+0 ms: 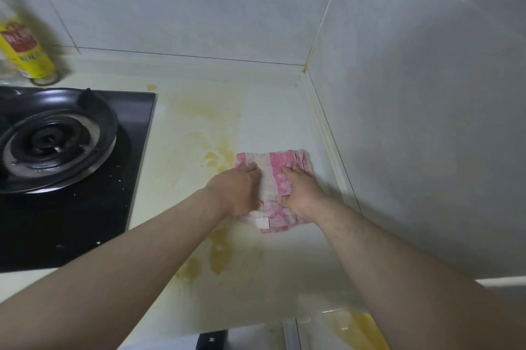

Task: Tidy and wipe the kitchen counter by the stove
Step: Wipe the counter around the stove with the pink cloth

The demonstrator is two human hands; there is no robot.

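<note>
The person has both hands flat on a pink and white cloth (274, 176) that lies on the counter (273, 119), near its right edge by the wall and well away from the stove (57, 150) on the left. The left hand (242, 190) and the right hand (301, 190) sit side by side, close together, palms pressing down with fingers spread, not gripping. A pale, clean-looking strip runs from the cloth toward the back corner. Yellow stains (219, 156) sit just beside the cloth on its left, and more lie nearer the front edge. To wipe well, it seems best to press evenly, slide the cloth slowly over the yellow patches, and overlap each pass. A yellow can (27, 47) stands at the back edge, behind the stove.
</note>
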